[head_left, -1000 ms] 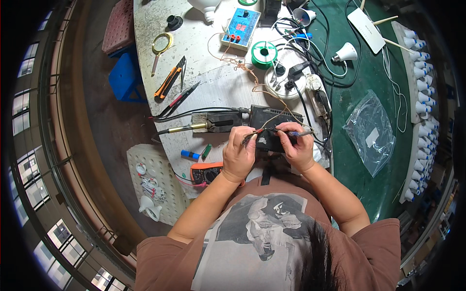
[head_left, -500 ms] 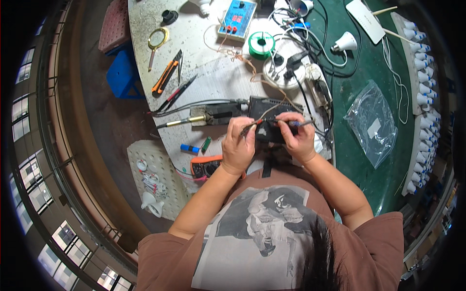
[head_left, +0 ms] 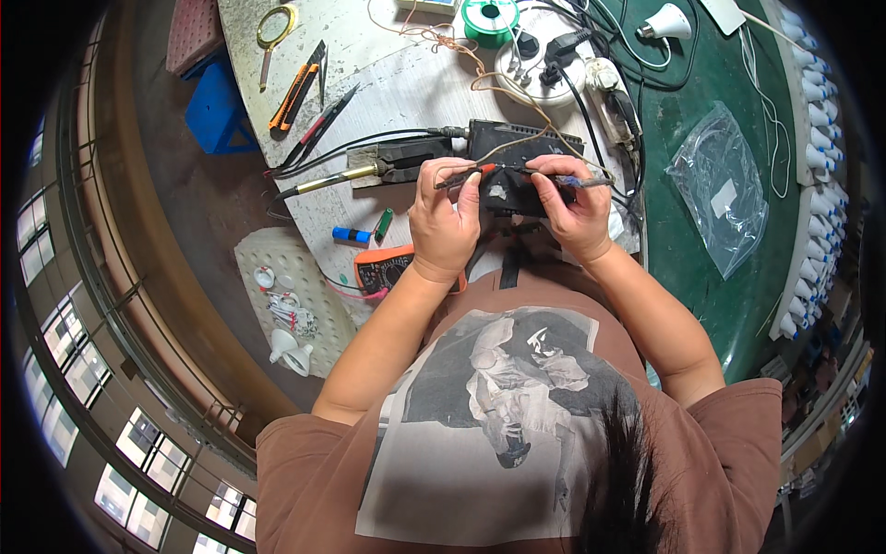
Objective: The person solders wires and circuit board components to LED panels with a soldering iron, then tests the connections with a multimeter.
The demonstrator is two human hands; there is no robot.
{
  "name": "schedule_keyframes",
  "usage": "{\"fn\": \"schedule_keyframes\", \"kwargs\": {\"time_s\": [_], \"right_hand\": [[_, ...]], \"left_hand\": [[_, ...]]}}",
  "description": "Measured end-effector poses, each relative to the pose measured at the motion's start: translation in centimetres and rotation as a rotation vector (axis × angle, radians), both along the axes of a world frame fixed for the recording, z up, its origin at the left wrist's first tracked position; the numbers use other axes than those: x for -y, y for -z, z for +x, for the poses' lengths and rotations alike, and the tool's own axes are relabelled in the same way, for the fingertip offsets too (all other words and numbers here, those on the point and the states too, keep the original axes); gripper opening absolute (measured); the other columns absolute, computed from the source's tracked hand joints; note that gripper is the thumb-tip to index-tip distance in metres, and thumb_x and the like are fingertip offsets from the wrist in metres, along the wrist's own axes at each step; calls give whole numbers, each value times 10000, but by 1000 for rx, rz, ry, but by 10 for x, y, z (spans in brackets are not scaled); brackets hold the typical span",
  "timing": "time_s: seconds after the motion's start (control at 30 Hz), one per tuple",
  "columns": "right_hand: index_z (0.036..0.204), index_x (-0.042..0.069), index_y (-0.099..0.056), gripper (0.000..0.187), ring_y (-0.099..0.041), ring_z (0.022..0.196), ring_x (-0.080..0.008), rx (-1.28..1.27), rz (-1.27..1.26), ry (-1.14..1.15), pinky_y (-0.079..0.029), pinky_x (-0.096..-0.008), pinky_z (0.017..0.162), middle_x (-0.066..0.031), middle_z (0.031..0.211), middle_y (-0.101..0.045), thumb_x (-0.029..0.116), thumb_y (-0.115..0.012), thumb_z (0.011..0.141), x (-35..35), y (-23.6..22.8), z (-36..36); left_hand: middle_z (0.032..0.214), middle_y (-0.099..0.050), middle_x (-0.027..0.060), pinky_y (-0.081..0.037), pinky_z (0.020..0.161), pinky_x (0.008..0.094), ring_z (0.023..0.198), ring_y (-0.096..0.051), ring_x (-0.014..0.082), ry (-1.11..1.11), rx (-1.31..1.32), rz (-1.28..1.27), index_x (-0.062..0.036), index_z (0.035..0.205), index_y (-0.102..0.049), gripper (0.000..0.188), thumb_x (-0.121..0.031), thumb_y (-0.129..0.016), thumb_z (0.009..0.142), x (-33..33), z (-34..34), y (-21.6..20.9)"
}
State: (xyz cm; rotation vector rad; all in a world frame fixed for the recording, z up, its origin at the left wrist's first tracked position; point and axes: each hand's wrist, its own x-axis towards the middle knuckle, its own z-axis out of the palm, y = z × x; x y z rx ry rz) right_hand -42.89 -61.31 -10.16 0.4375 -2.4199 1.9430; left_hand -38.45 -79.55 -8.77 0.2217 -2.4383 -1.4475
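Observation:
My left hand (head_left: 447, 222) pinches a thin dark lead end with a red sleeve (head_left: 487, 169) between thumb and fingers. In my right hand (head_left: 577, 212) is a thin dark lead end with a bluish part (head_left: 574, 182). Both tips point toward each other above a black box (head_left: 521, 137); whether they touch is too small to tell. A brown wire (head_left: 544, 113) loops over the box to the hands. Left of the box lies a soldering iron (head_left: 337, 179). Beside my left wrist sits an orange-edged multimeter (head_left: 383, 268), with a blue cylinder (head_left: 351, 235) and a green one (head_left: 383, 224) nearby.
A utility knife (head_left: 297, 97), a magnifier (head_left: 274, 32) and a red-and-black pen-like tool (head_left: 318, 125) lie at the left. Green-spooled wire (head_left: 490, 20) and a white round socket unit (head_left: 544, 78) stand behind. A plastic bag (head_left: 724, 198) and rows of bulbs (head_left: 812, 245) are at the right.
The whole view has shifted, so the bench and hands appear higher and the blue display box is nearly out of frame. Both hands keep their pinch on the lead ends.

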Motion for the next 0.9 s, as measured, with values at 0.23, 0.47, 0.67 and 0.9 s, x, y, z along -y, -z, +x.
{"fn": "schedule_keyframes", "kwargs": {"time_s": [0.23,0.47,0.67,0.9], "right_hand": [[974,2,-661,109,-705,812,-232,12,24,-9,-548,-318,737,-119,925,-725,-23,-706,877,-1,-4,0],[961,3,-667,93,-706,806,-239,18,31,-6,-547,-320,727,-118,917,-723,-12,-704,878,0,-3,-1],[967,8,-670,99,-707,803,-244,21,19,9,-546,-320,723,-115,917,-724,-8,-706,876,1,0,0],[972,18,-673,102,-707,795,-237,25,44,16,-544,-317,716,-112,905,-724,5,-710,877,0,-1,-1]], "left_hand": [[1020,-636,109,-558,760,389,896,-671,321,17,-15,-47,-53,1068,-550,219,-24,-686,899,0,-2,-2],[1026,-640,115,-559,756,393,887,-674,328,13,5,-37,-51,1083,-548,226,-36,-685,904,-1,-1,0],[1024,-642,116,-560,755,395,887,-675,333,15,6,-45,-52,1085,-548,222,-48,-684,909,-2,-1,0],[1030,-642,115,-567,762,392,901,-680,328,18,13,-37,-55,1086,-547,232,-46,-690,903,-1,-2,0]]}}
